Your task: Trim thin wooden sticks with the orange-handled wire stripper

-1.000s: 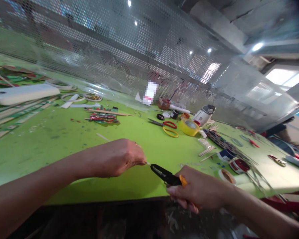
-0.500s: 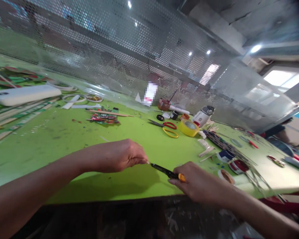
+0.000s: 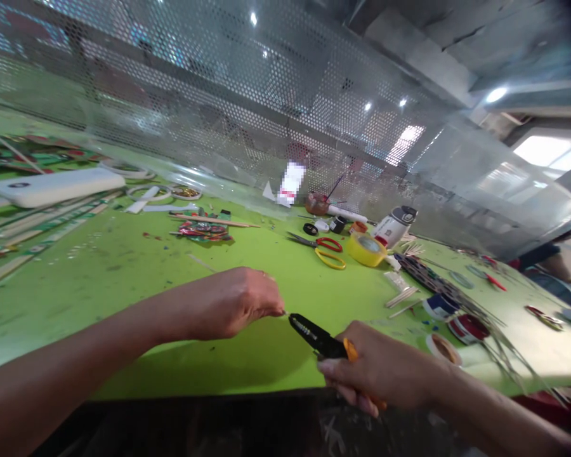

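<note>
My right hand (image 3: pixel 380 362) is wrapped round the orange handles of black wire strippers (image 3: pixel 316 336), whose toothed jaws point up and left. Low over the front of the table, my left hand (image 3: pixel 252 301) is closed in a pinch. A tiny pale tip shows at its fingertips, too small to name; the rest is hidden by the fingers. The strippers' nose is very close to that tip, and I cannot tell whether they touch. Beyond the hands lie scissors (image 3: pixel 330 244) with one red and one yellow handle loop.
The green table (image 3: pixel 285 362) ends just below my hands. Yellow tape (image 3: pixel 366 249), a white and grey device (image 3: pixel 396 226), paint jars (image 3: pixel 469 328) and thin rods stand or lie to the right. Painted strips, a white case (image 3: pixel 57 185) and a small colourful bundle (image 3: pixel 204 230) are left. A perforated screen (image 3: pixel 219 82) rises behind.
The wire strippers have turned in my right hand, showing their toothed flat side, and the fingers sit lower on the handles. My left hand keeps its pinch nearly in place. The view shifted slightly.
</note>
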Demonstrator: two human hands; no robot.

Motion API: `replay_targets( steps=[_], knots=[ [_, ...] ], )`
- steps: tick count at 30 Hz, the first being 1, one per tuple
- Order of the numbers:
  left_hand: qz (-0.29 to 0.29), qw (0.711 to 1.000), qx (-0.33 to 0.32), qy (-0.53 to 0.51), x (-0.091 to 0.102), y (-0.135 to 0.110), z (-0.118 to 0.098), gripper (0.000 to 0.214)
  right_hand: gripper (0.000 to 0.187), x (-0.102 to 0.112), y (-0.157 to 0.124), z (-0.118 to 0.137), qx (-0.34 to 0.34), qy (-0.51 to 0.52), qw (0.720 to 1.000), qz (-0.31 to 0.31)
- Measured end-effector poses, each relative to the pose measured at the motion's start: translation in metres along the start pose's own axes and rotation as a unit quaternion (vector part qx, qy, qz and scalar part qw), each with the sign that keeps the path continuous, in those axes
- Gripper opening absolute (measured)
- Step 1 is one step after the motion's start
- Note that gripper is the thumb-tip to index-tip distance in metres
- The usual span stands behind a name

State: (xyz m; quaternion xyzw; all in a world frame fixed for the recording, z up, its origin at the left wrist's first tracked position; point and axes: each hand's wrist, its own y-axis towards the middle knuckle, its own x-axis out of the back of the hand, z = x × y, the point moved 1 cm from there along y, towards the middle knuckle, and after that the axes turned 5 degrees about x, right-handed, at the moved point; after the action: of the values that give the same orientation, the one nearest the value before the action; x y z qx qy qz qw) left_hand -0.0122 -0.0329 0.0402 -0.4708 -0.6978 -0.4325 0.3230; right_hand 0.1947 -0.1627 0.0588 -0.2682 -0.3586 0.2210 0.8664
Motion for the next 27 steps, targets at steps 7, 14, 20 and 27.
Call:
replay_targets(
  steps=[7,14,20,27],
  knots=[
    [-0.007,1.0,-0.005,-0.005,0.001,0.002,-0.001,0.024,0.041,0.003,0.002,-0.002,0.016,-0.008,1.0,0.001],
    [0.036,0.995,0.088,-0.043,-0.005,0.003,0.008,0.028,0.033,0.008,-0.001,0.001,0.01,-0.287,0.943,-0.167],
    [0.013,0.996,0.087,-0.022,-0.005,0.0,0.008,0.024,0.031,0.008,0.001,0.003,0.0,-0.308,0.934,-0.18],
    [0.0,0.998,0.058,-0.004,-0.001,-0.001,0.004,0.02,0.042,0.009,0.001,0.003,0.008,-0.045,0.999,-0.013]
  ],
)
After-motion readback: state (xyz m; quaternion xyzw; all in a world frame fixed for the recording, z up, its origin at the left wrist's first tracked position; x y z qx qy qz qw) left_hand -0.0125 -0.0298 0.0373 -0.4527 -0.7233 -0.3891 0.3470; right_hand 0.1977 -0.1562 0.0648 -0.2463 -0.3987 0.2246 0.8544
